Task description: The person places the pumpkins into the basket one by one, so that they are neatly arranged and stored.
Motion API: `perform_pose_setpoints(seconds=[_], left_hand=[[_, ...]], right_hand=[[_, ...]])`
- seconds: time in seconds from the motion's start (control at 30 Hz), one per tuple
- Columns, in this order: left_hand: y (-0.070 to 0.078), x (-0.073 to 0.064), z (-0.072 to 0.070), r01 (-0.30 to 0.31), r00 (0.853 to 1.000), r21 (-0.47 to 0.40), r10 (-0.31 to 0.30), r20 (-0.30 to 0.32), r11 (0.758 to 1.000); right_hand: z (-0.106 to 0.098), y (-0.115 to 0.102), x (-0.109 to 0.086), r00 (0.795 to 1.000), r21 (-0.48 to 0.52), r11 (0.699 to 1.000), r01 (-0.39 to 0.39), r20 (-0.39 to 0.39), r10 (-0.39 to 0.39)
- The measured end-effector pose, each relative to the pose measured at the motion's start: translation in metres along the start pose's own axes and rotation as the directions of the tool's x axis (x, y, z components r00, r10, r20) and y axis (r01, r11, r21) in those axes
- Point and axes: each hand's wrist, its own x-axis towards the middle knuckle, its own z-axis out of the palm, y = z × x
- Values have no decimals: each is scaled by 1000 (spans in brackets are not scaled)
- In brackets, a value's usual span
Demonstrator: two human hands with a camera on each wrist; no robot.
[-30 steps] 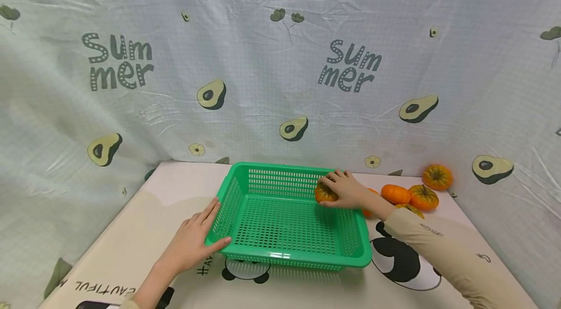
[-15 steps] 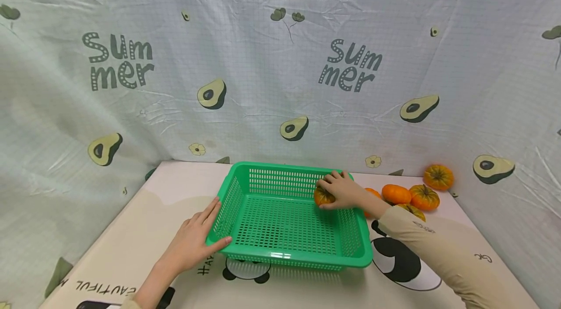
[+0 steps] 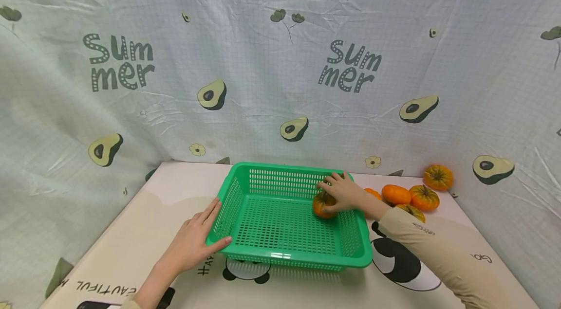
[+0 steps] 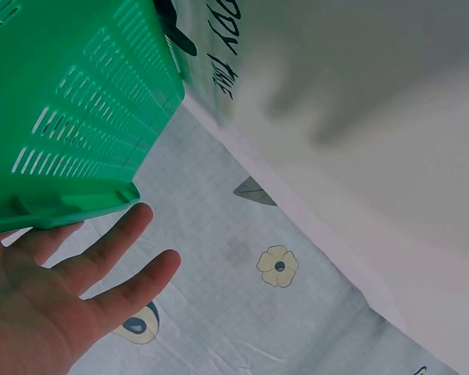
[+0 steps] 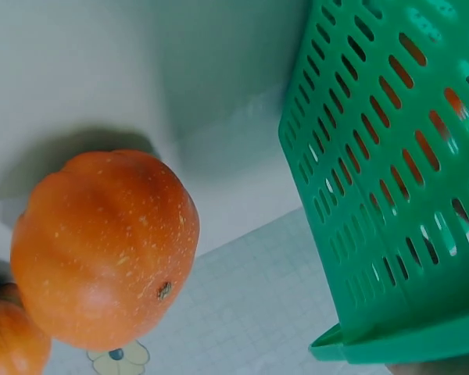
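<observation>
A small ribbed orange-and-green pumpkin sits in the right part of a green slotted plastic basket. My right hand reaches over the basket's right side, its spread fingers just above and beside the pumpkin, the thumb overlapping it. In the right wrist view, orange shows through the slots of the basket, and the hand is mostly hidden behind its rim. My left hand rests on the basket's left rim with straight fingers, the thumb on the near corner. In the left wrist view, the left hand has its fingers against the rim.
Several more pumpkins lie right of the basket, including a smooth orange one, a striped one and one at the back corner. An orange pumpkin stands just outside the basket wall. A printed curtain encloses the table.
The pumpkin in the basket has shifted slightly down, away from my right fingers, which have loosened and lifted off its top. My left hand and the basket have stayed put.
</observation>
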Motion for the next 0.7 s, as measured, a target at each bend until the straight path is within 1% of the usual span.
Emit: perform_pose_setpoints(seconds=[0.13,0.33,0.43,0.53,0.7], left_hand=[[0,0,0,-8,1000,4,8,-18,1000],[-1,0,-3,4,1000,9,-4,-6,1000],[-3,0,-3,7,1000,11,-7,-2,1000],[-5,1,-2,12,1000,10,-12,4,1000],[-6,0,-1,17,1000,2,-17,4,1000]], right_hand=[[-4,2,-1,1000,-7,1000,1,-2,-1],[-18,3,-5,999,22,1000,-3,-32,4],[-23,6,-10,997,40,999,-18,-69,21],[-23,10,-15,992,52,998,-43,-114,48],[-18,22,-29,974,68,995,-76,-209,89]])
